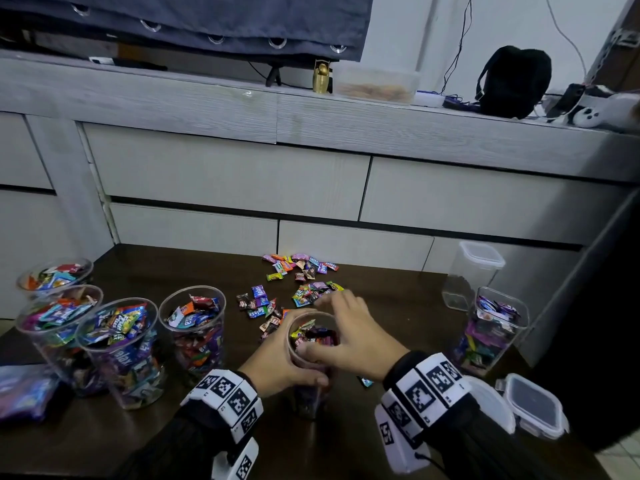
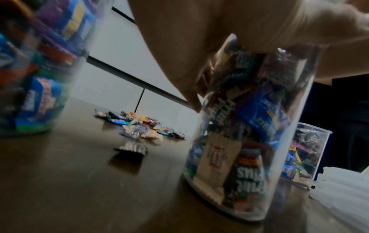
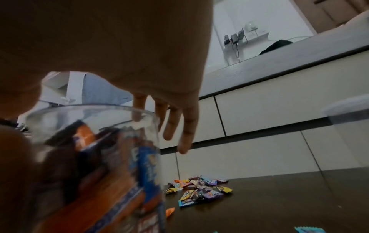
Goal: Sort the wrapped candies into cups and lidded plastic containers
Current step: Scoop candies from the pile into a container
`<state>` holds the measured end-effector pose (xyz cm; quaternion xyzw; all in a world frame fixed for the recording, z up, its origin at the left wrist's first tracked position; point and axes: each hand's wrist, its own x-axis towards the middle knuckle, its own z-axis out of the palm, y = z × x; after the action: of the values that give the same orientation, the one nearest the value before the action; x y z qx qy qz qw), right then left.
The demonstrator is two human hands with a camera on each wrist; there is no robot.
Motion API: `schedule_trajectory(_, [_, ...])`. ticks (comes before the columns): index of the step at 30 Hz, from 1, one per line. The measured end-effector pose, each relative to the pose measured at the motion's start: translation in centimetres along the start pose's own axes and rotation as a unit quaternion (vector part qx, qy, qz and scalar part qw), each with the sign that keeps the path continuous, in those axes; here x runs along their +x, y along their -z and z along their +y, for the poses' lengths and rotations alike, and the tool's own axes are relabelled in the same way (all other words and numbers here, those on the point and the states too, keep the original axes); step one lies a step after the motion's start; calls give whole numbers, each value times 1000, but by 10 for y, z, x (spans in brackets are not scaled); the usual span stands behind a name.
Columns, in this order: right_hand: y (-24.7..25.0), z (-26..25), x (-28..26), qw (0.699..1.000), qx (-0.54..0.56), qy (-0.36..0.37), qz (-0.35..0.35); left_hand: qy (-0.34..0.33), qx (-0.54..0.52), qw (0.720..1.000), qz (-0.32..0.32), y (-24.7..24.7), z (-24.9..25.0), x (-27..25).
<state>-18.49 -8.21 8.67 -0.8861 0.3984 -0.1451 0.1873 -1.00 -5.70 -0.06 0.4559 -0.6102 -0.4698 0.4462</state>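
Observation:
A clear plastic cup [image 1: 306, 315], nearly full of wrapped candies, stands on the dark table near the front middle. My left hand [image 1: 277, 362] grips its side from the left, thumb across the front. My right hand [image 1: 353, 334] hovers over the cup's mouth with fingers spread and straight, the thumb dipping onto the candies inside. In the left wrist view the cup [image 2: 249, 141] fills the middle; in the right wrist view my fingers [image 3: 179, 126] hang past its rim [image 3: 95, 108]. Loose candies [image 1: 298, 285] lie scattered behind the cup.
Several filled cups [image 1: 121, 348] stand at the left, beside a purple bag [image 1: 24, 393]. At the right stand a square container of candies [image 1: 491, 330], an empty lidded container [image 1: 474, 275] and loose lids [image 1: 533, 407]. A drawer cabinet [image 1: 225, 174] backs the table.

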Motion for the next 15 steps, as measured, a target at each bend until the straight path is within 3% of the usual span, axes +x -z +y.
schedule_trajectory(3, [-12,-4,-5,998,-20,-40,-50,17,49,998,-33,6,3,1])
schedule_trajectory(8, [-23,-6,-9,998,-12,-57,0,53,168,979,-104,20,12,5])
schedule_trajectory(12, [-8,1,-13,997,4,-62,37,132,339,925,-107,18,2,4])
schedule_trajectory(15, [16,15,-13,994,-3,-78,78,165,400,897,-97,9,-8,3])
